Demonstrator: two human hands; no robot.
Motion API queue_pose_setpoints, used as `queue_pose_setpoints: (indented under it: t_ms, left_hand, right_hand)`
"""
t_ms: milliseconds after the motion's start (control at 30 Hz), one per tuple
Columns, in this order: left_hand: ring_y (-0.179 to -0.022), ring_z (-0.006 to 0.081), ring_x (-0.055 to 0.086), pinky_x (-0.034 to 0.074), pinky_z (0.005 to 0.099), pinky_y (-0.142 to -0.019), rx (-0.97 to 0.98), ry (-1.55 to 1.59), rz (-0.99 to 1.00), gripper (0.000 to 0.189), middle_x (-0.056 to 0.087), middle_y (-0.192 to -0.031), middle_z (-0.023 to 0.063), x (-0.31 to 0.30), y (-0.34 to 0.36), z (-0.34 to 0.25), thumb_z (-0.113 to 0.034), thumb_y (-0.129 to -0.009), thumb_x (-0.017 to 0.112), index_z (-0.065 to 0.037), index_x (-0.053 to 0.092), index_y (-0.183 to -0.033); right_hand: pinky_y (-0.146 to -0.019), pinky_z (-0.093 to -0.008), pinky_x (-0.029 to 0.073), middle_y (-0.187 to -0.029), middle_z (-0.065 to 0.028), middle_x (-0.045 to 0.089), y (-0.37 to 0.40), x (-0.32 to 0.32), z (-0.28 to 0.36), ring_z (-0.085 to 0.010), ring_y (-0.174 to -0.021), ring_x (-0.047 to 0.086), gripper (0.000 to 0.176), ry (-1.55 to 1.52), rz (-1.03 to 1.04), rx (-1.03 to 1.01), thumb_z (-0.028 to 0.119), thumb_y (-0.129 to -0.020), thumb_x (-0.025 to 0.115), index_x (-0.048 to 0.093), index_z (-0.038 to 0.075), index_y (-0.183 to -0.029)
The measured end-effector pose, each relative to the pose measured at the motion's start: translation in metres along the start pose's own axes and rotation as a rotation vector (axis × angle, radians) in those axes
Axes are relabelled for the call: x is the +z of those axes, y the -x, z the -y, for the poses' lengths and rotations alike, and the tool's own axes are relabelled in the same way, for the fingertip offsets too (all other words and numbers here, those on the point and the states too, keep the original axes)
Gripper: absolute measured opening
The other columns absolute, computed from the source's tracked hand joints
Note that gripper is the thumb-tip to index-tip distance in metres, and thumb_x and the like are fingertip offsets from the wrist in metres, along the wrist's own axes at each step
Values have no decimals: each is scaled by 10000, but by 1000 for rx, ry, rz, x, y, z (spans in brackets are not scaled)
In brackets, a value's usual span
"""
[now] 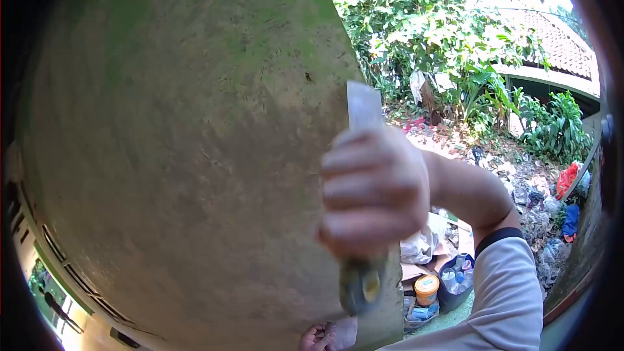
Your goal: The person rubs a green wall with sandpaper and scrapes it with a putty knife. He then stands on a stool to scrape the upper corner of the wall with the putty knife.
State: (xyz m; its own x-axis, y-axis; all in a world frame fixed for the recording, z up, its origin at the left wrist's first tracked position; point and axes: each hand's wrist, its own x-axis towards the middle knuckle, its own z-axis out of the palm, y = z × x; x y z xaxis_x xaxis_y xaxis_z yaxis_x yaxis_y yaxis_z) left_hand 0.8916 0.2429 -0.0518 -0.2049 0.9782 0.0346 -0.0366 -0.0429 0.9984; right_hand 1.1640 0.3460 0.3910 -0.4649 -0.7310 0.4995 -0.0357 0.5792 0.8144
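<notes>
My right hand (pixel 372 188) is closed around the handle of a scraper (pixel 363 107), its flat metal blade pointing up against the edge of a weathered, green-stained concrete wall (pixel 188 156). The handle's end sticks out below my fist. My left hand (pixel 315 338) shows only partly at the bottom edge, fingers curled next to a flat grey piece (pixel 344 333) that it touches; I cannot tell what that piece is. A light grey sleeve with a black cuff covers my right arm.
Far below on the right lie an orange-lidded tub (pixel 426 288), plastic bottles (pixel 455 278), bags and scattered litter. Leafy shrubs (pixel 442 26) and a tiled roof (pixel 559 45) stand beyond. Windows (pixel 58 273) run along the wall at lower left.
</notes>
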Motion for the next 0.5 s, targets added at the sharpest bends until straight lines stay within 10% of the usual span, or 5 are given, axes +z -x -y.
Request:
queue_pose_setpoints:
  t_ms: [200,267,400,500]
  left_hand:
    - [-712,92,509,432,250,-628,97,79,98,160,560,-788,-7,-9,-16,38,-96,-823,613,-48,557,-966]
    - [-705,88,505,430,247,-623,216,62,34,157,560,-787,-9,-1,-17,37,-98,-825,614,-46,558,-962]
    - [-712,90,508,429,249,-622,52,47,50,159,567,-802,-9,24,4,-30,-94,-828,605,-46,563,-974]
    - [-721,96,510,432,257,-625,-2,75,19,173,569,-819,-3,26,4,-38,-86,-820,604,-47,566,-985]
  right_hand:
    - [-380,-303,285,-507,2,376,-2,-34,-15,-142,-400,341,163,31,-267,98,34,-768,584,460,71,-669]
    - [-405,-309,260,-495,12,338,0,-54,-11,-141,-418,296,189,-250,-394,472,95,-803,571,439,93,-668]
    - [-444,-266,201,-488,32,183,-21,-79,-68,-115,-451,213,316,-928,-889,508,168,-831,518,318,125,-591]
    - [-343,-245,198,-449,50,222,-39,-87,-89,-97,-362,230,356,-873,-1276,450,287,-895,456,334,173,-581]
